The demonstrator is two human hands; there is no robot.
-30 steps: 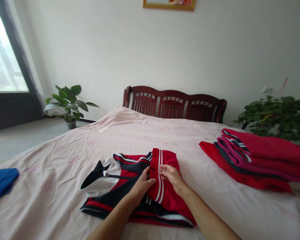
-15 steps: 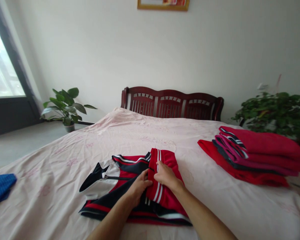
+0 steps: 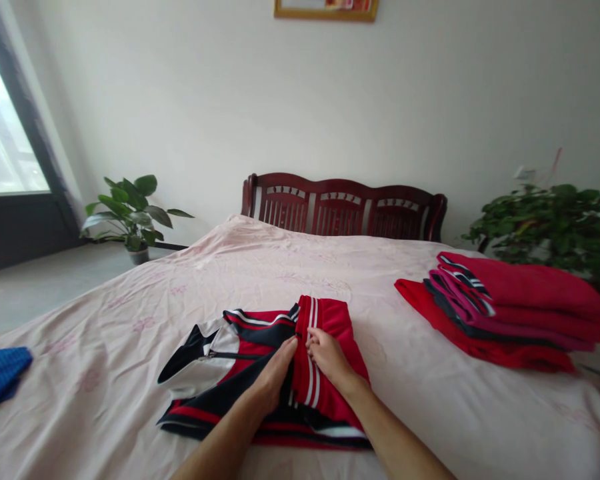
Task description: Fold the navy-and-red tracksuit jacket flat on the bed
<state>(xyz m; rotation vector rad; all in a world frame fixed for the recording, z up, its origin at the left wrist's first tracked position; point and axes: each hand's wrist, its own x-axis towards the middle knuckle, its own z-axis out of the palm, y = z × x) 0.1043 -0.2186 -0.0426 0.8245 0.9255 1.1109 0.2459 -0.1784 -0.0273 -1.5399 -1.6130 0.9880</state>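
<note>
A red, navy and white sports jacket (image 3: 215, 373) lies flat on the pink bedsheet (image 3: 260, 273) in front of me. Its red sleeve with white stripes (image 3: 330, 320) is folded across it. My left hand (image 3: 273, 377) pinches the left edge of that sleeve, fingers pointing away from me. My right hand (image 3: 330, 357) grips the striped part of the sleeve right beside it, fingers curled on the cloth. Both hands nearly touch each other.
A stack of folded red and magenta garments (image 3: 505, 313) sits on the bed at the right. A blue cloth (image 3: 0, 373) lies at the left edge. A dark wooden headboard (image 3: 343, 207) stands at the far end, with potted plants (image 3: 130, 207) on the left and right (image 3: 550, 223).
My hands have drawn closer together on the sleeve, and the left fingers have slid forward along its edge. The sleeve has been pulled slightly narrower. The view shifted a little.
</note>
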